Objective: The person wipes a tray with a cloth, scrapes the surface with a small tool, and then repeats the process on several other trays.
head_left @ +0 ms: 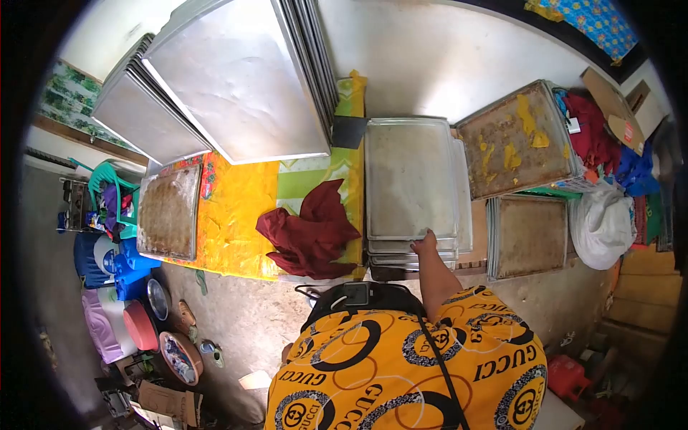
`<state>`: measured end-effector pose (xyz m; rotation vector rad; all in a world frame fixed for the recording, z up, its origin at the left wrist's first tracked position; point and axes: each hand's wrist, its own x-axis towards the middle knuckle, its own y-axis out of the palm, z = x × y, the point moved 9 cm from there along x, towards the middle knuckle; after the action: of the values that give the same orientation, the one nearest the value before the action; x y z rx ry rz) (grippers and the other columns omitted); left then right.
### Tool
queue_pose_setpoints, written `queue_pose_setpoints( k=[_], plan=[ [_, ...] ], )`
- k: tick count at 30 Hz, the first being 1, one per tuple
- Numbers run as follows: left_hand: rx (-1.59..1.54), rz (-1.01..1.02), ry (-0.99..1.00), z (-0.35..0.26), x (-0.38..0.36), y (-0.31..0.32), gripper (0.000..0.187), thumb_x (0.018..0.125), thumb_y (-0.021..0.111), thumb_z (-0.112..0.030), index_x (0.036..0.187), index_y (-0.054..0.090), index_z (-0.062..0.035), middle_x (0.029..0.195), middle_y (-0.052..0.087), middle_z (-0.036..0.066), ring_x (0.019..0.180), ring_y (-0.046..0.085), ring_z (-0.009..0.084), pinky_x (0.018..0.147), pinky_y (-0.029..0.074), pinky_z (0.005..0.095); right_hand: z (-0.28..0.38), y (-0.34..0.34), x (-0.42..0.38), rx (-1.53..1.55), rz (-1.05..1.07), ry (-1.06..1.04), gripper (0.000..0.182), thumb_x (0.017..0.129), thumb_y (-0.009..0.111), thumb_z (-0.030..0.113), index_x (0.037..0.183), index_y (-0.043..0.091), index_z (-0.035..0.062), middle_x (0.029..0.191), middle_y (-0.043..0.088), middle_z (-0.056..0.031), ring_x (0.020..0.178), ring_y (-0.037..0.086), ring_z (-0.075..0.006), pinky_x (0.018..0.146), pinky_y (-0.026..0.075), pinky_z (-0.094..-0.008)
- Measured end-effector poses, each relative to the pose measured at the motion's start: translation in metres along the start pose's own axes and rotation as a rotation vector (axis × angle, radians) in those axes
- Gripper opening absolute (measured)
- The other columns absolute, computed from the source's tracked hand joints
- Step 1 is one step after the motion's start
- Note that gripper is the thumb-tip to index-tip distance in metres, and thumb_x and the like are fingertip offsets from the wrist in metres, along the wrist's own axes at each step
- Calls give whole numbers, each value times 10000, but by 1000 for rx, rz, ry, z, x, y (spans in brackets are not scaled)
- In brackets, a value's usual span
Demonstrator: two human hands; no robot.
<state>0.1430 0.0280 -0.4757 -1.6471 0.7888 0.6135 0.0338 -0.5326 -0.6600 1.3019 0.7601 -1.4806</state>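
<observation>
My right hand (425, 242) is closed on the front rim of a shallow metal baking tray (411, 179), the top one of a stack. Its thumb side shows at the rim; some fingers are hard to make out. The lower trays jut out below it toward me. To the left, a crumpled dark red cloth (313, 233) lies on a table with a yellow cover (240, 208). My left hand is not visible; only a bit of the left arm shows beside my orange patterned shirt (408, 365).
Large clean trays (240, 72) lean upright at the back left. A stained tray (169, 213) lies at the table's left end. On the right are a tray with yellow residue (517, 140), another tray stack (532, 236) and a white sack (603, 226). Basins (179, 358) stand on the floor.
</observation>
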Motion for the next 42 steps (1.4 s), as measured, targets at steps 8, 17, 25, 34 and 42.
queue_pose_setpoints(
  k=[8, 17, 25, 34, 42],
  plan=[
    [-15, 21, -6, -6, -5, 6, 261, 840, 571, -215, 1021, 584, -28, 936, 638, 215, 867, 610, 382, 721, 487, 423, 13, -15, 2, 4, -161, -138, 539, 858, 507, 539, 1178, 531, 106, 1101, 601, -63, 929, 593, -266, 674, 487, -408],
    [-4, 33, 62, -15, 10, 5, 273, 842, 575, -250, 995, 597, -24, 931, 644, 212, 861, 613, 379, 719, 489, 421, 80, 8, -79, -215, 319, -360, 605, 852, 442, 652, 1051, 551, 90, 846, 613, -44, 665, 564, -215, 546, 448, -369],
    [39, 55, 235, -18, 48, -5, 291, 844, 579, -280, 972, 607, -21, 926, 649, 209, 857, 617, 377, 717, 490, 420, 222, 11, -263, -305, 172, -941, 526, 867, 578, 495, 974, 593, -19, 794, 611, -74, 662, 568, -172, 545, 437, -354],
    [-39, -15, 301, 28, 76, -43, 389, 825, 542, -356, 896, 627, 16, 905, 640, 250, 864, 613, 394, 747, 486, 437, 191, 26, -538, -1469, -413, -1784, 471, 868, 535, 485, 842, 634, 25, 743, 602, -261, 761, 596, -438, 650, 468, -480],
    [92, 29, 105, 111, 41, -27, 503, 852, 527, -425, 1105, 569, 8, 1108, 570, 284, 1053, 541, 411, 874, 448, 435, 199, -34, -578, -1182, -453, -1646, 552, 858, 547, 487, 835, 624, -59, 793, 609, -272, 784, 581, -437, 718, 448, -451]
  ],
)
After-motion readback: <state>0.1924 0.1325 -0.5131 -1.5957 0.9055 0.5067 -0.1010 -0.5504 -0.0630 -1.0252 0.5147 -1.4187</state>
